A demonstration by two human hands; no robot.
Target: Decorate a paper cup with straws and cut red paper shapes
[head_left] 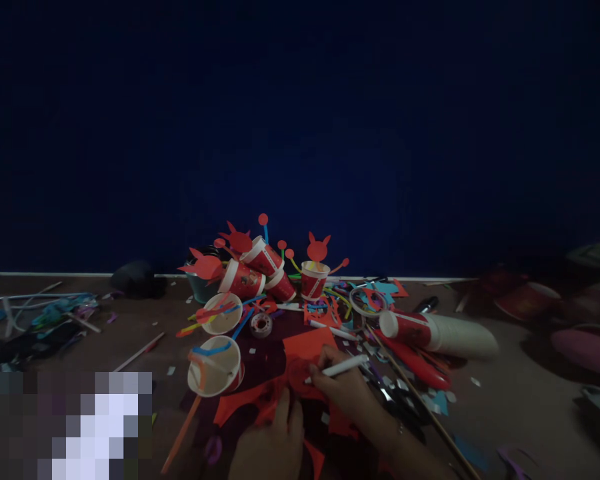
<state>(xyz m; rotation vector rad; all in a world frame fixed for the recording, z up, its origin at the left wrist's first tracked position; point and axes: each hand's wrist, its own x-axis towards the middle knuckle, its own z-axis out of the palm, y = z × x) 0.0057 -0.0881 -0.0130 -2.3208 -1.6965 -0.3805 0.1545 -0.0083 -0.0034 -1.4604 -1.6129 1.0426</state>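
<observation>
My right hand (347,393) grips a white marker pen (347,364), its tip low over red paper (307,343) where a round outline seems to show. My left hand (273,440) lies on the lower part of the red paper, fingers stretched out and holding nothing. Red paper scraps (253,397) spread beside it. Left of the paper, a paper cup (215,367) with blue and orange strips inside stands in front of another cup (223,313). A roll of tape (261,325) lies just behind the paper.
Several red cups with paper animal heads (317,250) and straw arms are grouped by the dark blue wall. To the right lie a stack of cups (440,333), a red balloon (420,360), dark scissors (400,400) and a long stick (425,407). Scraps litter the floor.
</observation>
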